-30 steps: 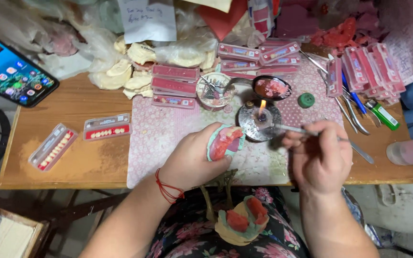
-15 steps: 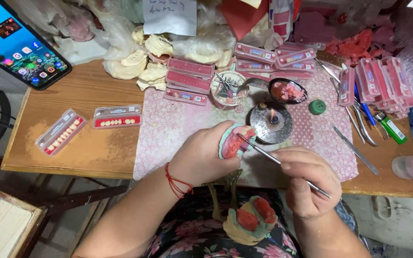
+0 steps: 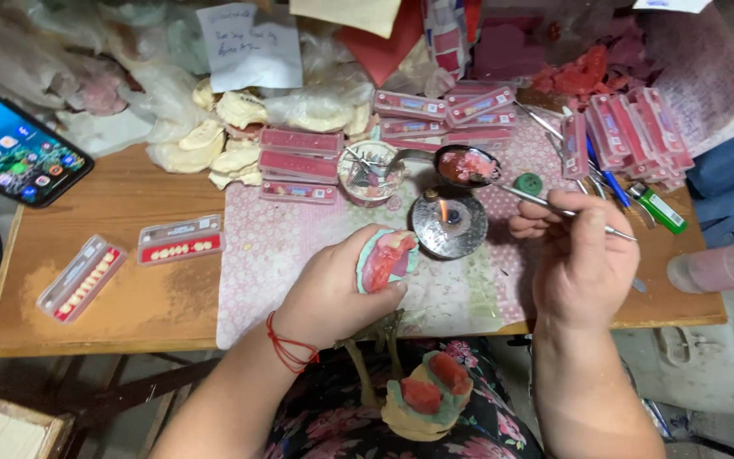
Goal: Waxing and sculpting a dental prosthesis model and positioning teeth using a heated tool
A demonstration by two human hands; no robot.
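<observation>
Denture model (image 3: pixel 386 259) half hidden in left hand (image 3: pixel 333 285) fingers | right hand (image 3: pixel 584 263) fingers pinch metal tool (image 3: pixel 554 208)

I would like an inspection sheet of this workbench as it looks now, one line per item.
Surface: wooden table with a patterned mat in the middle.
Job's things: green dental cast with red wax; thin metal tool, its tip in a dish of pink wax; small lit burner.
Clutter: pink tooth-card boxes, two trays of teeth, plaster casts, green lighter, phone.
Grips: left hand holds the cast; right hand holds the tool.
Cables: nothing seen.
Surroundings: second waxed cast on the person's lap.
</observation>
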